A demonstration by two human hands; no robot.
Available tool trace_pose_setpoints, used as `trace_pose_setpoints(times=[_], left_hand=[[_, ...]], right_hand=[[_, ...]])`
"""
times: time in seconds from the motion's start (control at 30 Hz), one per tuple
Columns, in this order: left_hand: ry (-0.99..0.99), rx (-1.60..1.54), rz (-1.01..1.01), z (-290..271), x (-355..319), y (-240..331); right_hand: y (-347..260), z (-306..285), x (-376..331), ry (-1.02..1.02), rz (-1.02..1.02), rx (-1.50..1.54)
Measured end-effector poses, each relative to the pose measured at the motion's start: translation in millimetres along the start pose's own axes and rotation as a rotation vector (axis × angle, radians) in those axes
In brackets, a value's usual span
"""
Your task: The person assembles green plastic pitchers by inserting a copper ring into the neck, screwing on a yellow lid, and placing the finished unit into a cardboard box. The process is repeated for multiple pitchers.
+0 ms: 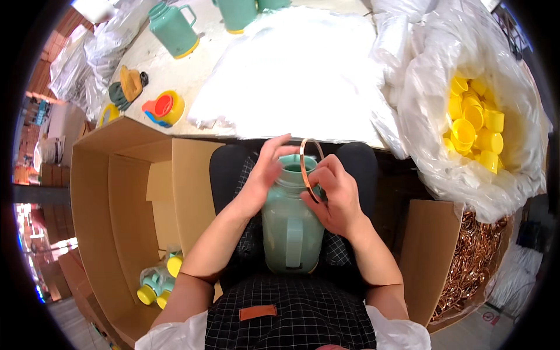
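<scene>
A green plastic jug (291, 239) with a side handle toward me stands in my lap, its wide mouth uncovered. My right hand (338, 195) pinches a shiny copper-coloured metal ring (303, 166), tilted nearly on edge beside the jug's mouth. My left hand (265, 175) is at the left of the jug's neck, its fingers stretched and apart. Whether the left palm touches the jug, I cannot tell.
On my left is a cardboard box (93, 192) with several bagged, yellow-capped jugs. At right, a plastic bag (420, 116) of yellow cups adjoins a carton of copper rings (472, 262). Green jugs (173, 29), colored tape rolls (165, 108) and white sheeting (291, 76) lie on the table ahead.
</scene>
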State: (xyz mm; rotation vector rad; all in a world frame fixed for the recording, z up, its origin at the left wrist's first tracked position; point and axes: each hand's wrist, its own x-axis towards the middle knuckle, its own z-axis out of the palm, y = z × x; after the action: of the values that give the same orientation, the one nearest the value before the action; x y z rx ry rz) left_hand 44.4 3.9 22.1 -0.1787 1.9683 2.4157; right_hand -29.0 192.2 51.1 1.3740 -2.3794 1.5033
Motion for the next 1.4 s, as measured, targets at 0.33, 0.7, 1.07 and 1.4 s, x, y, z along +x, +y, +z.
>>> trace_pose_setpoints(times=[0.33, 0.7, 1.07, 1.4], left_hand=[[-0.036, 0.029, 0.039, -3, 5, -11], [0.102, 0.038, -0.085, 4, -19, 3], [0.302, -0.042, 0.041, 15, -43, -11], [0.341, -0.103, -0.047, 24, -47, -3]], right_hand=[[-12, 3, 19, -0.051, 0.049, -0.35], [24, 44, -26, 0.183, 0.51, 1.091], [16, 39, -35, 0.265, 0.341, 0.718], [6, 38, -27, 0.176, 0.587, 1.062]])
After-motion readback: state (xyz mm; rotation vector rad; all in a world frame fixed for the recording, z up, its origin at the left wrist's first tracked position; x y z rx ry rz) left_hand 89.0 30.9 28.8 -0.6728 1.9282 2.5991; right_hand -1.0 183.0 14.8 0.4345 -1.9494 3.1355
